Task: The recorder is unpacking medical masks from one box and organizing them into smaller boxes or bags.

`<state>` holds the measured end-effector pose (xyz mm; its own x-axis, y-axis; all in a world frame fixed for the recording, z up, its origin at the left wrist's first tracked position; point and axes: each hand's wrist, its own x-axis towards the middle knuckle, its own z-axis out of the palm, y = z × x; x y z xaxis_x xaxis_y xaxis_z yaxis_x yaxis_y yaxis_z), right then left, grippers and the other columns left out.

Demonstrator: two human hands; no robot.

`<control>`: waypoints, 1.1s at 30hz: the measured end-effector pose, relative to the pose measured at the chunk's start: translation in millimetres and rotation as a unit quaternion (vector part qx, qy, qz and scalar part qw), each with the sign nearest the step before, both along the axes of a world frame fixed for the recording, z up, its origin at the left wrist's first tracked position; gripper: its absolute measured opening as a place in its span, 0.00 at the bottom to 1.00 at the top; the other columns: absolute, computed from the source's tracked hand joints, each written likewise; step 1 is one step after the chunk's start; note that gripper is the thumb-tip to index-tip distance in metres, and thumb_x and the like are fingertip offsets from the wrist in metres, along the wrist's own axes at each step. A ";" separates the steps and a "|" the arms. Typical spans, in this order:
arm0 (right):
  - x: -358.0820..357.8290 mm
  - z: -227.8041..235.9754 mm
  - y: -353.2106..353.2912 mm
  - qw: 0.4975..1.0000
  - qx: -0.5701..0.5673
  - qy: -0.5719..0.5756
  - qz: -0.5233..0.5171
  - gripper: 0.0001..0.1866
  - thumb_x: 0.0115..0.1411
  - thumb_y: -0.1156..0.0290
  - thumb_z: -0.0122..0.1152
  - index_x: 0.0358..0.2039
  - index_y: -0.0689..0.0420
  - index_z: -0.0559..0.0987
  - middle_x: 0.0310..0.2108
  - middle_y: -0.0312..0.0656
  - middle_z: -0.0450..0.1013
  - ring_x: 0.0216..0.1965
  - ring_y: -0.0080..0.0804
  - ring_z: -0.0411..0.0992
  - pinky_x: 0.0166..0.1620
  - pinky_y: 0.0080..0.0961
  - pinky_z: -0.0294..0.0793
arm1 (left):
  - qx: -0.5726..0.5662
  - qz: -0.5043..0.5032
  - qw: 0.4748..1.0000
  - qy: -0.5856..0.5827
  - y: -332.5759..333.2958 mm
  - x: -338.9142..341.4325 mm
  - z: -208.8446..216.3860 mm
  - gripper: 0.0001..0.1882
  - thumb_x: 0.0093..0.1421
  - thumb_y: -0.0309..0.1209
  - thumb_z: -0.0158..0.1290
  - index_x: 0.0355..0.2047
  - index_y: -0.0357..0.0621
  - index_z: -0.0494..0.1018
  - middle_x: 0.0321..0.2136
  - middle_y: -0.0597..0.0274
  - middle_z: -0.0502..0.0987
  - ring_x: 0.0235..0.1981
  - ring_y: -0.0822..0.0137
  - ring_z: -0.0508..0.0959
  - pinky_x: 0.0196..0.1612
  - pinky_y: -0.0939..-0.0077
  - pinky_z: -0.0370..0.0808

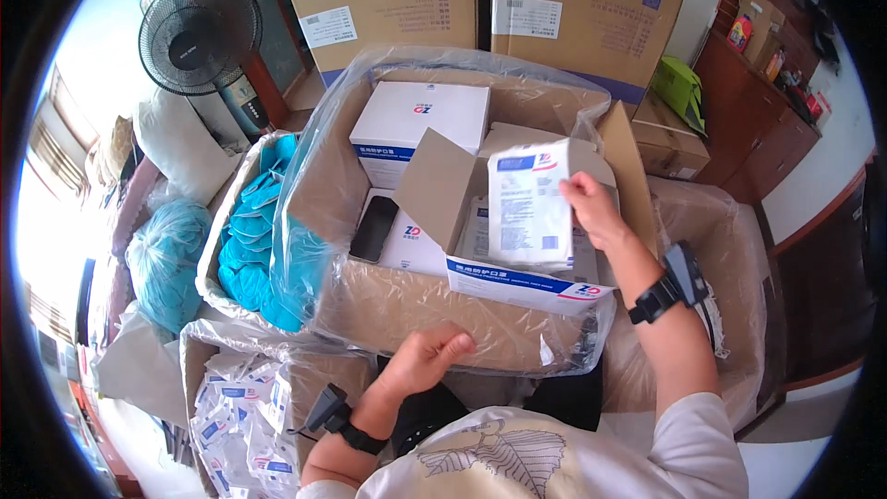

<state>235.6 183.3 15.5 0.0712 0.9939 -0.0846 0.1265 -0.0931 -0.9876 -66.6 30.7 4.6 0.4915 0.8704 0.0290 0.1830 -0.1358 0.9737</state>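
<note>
Background: black fan, brown cartons.
Packet: white, rectangular, blue-and-red print.
Right hand: pinching packet's edge.
Left hand: can't tell its grip.

The flat white rectangular packet right of centre looks smooth and papery; the wrinkled transparent plastic liner at lower centre, glossy; the brown cardboard carton at top, matt.

Right fingers pinch farther forward while left fingers curl loosely
</note>
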 end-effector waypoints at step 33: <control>-12.1 57.8 -91.8 0.996 0.085 -0.001 0.026 0.25 0.59 0.65 0.51 0.56 0.52 0.59 0.54 0.38 0.61 0.52 0.31 0.60 0.51 0.30 0.60 | 0.232 0.054 0.966 0.098 117.9 94.8 89.7 0.27 0.57 0.32 0.46 0.58 0.57 0.54 0.39 0.43 0.73 0.38 0.46 0.73 0.42 0.62 0.69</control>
